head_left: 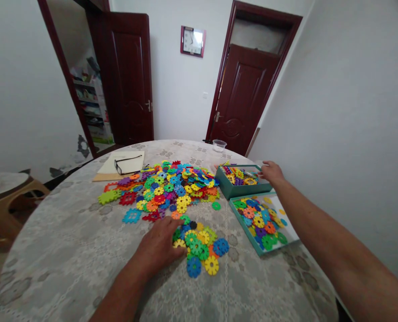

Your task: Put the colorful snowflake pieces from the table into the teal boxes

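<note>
My left hand (163, 239) rests at the left side of a small pile of gear-shaped plastic discs (195, 247), in green, yellow, blue and other colours. Its thumb and fingers are apart, touching the pile's edge. My right hand (271, 172) is at the right end of a teal box (239, 191), fingers curled at the rim; part of the grip is hidden. Inside the box lie several colourful pieces. In front of it sits the box lid (256, 247), holding more gear discs. A large heap of mixed discs and square notched pieces (168, 188) spreads beyond my left hand.
The round table (67, 241) has a grey patterned cloth. Glasses (118, 167) lie on a paper pad (106, 164) at the far left. A clear plastic bowl (219, 145) stands at the far edge. A stool (15, 205) is at the left.
</note>
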Motion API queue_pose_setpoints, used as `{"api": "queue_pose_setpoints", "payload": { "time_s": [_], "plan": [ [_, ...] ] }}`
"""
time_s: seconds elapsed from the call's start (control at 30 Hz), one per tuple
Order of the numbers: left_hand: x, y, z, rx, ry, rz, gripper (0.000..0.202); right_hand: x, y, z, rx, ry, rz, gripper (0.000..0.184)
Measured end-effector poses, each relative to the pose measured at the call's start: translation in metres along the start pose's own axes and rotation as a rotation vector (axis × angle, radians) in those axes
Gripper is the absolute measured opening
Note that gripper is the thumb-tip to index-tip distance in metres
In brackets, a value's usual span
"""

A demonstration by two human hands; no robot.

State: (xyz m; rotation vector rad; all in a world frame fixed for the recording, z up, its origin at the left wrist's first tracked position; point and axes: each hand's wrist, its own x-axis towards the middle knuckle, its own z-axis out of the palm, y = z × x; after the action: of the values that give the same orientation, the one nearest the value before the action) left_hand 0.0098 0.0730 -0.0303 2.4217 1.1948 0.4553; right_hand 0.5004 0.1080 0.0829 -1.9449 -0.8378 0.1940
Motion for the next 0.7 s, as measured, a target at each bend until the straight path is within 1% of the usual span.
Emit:
{"api": "queue_pose_setpoints", "payload": {
  "time_s": [0.07, 0.1, 0.13, 0.17, 0.2, 0.23, 0.3, 0.33, 0.37, 0.43, 0.5, 0.6, 0.7],
  "plan": [
    [-0.001, 0.001, -0.002, 0.007, -0.014, 0.023, 0.069, -0.024, -0.001, -0.002, 0.035, -0.012, -0.043, 0.046],
    [-0.002, 0.003, -0.003, 0.01, -0.022, 0.033, 0.067, -0.04, -0.002, -0.002, 0.056, -0.043, -0.068, 0.042],
    [-0.003, 0.004, -0.004, 0.017, -0.022, 0.03, 0.067, -0.059, -0.003, -0.001, 0.07, -0.099, -0.099, 0.038],
    [-0.003, 0.006, -0.005, 0.029, -0.02, 0.033, 0.065, -0.081, -0.004, 0.001, 0.079, -0.182, -0.134, 0.035],
    [-0.004, 0.008, -0.006, 0.045, -0.02, 0.043, 0.061, -0.105, -0.004, 0.003, 0.074, -0.318, -0.202, 0.034],
    [-0.004, 0.009, -0.006, 0.061, -0.02, 0.062, 0.059, -0.129, -0.005, 0.004, 0.037, -0.482, -0.274, 0.035],
    [-0.003, 0.011, -0.004, 0.08, 0.0, 0.075, 0.05, -0.178, -0.008, 0.007, -0.097, -0.825, -0.406, 0.038],
    [-0.002, 0.011, -0.002, 0.083, 0.007, 0.074, 0.047, -0.2, -0.01, 0.008, -0.173, -0.938, -0.477, 0.043],
    [-0.001, 0.011, 0.0, 0.083, 0.017, 0.078, 0.045, -0.22, -0.011, 0.01, -0.245, -0.999, -0.525, 0.051],
    [0.001, 0.011, 0.004, 0.076, 0.033, 0.095, 0.043, -0.249, -0.014, 0.014, -0.392, -1.01, -0.596, 0.061],
    [0.002, 0.009, 0.007, 0.064, 0.039, 0.121, 0.045, -0.265, -0.012, 0.019, -0.507, -0.977, -0.621, 0.065],
    [0.003, 0.007, 0.009, 0.041, 0.041, 0.137, 0.047, -0.269, -0.002, 0.022, -0.575, -0.981, -0.61, 0.058],
    [0.005, 0.005, 0.01, 0.002, 0.056, 0.117, 0.044, -0.262, 0.01, 0.025, -0.535, -1.006, -0.601, 0.041]
  ]
}}
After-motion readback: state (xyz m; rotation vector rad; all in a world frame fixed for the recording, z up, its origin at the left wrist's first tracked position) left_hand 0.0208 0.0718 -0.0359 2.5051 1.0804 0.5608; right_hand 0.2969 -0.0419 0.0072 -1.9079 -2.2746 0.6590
